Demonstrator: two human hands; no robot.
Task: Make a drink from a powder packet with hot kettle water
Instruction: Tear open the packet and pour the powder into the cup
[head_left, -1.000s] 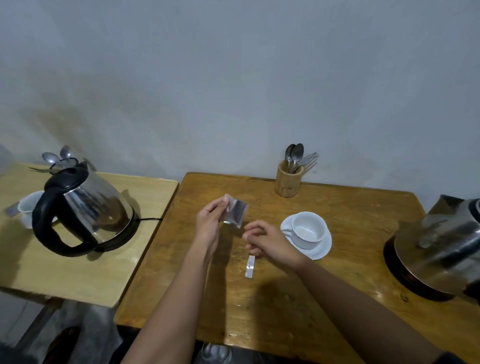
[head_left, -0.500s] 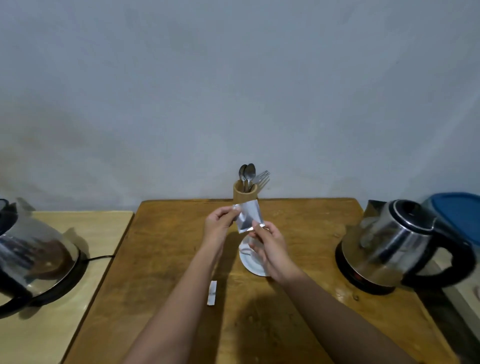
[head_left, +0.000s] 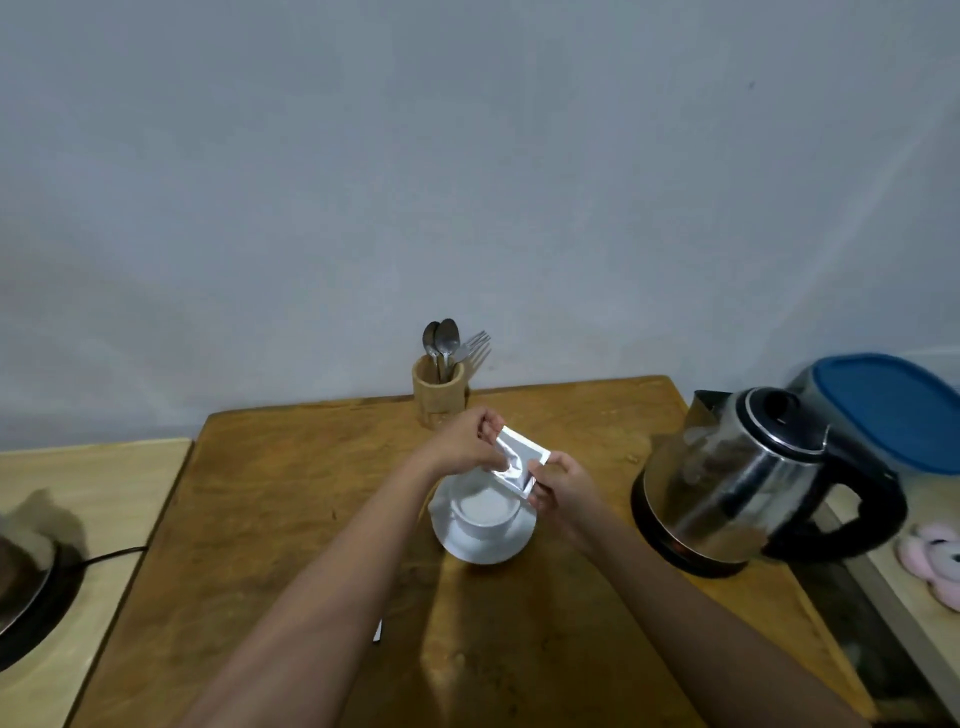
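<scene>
Home kitchen corner, wooden tabletop (head_left: 291, 499), steel kettle (head_left: 748, 483) at 3 o'clock, cutlery holder (head_left: 439, 395) at 12 o'clock, plain wall

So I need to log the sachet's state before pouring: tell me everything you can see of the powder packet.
The powder packet is a small, silvery, foil-looking rectangle, creased and shiny. It is held tilted in the air, just above the white cup. The left hand pinches its upper left edge; the right hand pinches its lower right corner. Whether powder is falling cannot be told.
</scene>
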